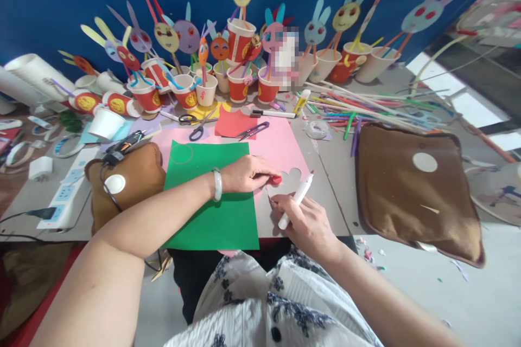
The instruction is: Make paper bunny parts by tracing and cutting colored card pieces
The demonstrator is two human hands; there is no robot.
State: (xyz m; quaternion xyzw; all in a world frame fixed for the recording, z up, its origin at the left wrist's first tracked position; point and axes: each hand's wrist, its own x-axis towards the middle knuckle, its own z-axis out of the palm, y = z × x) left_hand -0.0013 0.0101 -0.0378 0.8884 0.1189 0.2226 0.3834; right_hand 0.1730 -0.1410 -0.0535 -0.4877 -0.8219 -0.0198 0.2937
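Observation:
A white marker pen [299, 192] is held in my right hand [311, 222], its dark tip pointing up and away from me. The right fingertips are pinched low near the table. My left hand [254, 173] reaches across a green paper sheet [215, 222], fingers closed around a small red rounded piece [275, 179]; whether it is a cap or a paper cutout I cannot tell. Under the green sheet lies pink paper [285, 143] with curved cutouts along its edge. A circle outline [181, 154] is drawn on the green sheet's far left corner.
Paper cups [240, 84] with rabbit-faced figures line the back. Scissors [197, 131], red paper [232, 123], a black-and-white marker [273, 114], a glue stick [302, 102] and tape [316, 129] lie ahead. Brown cushions [391, 190] flank the papers; a power strip [69, 190] sits left.

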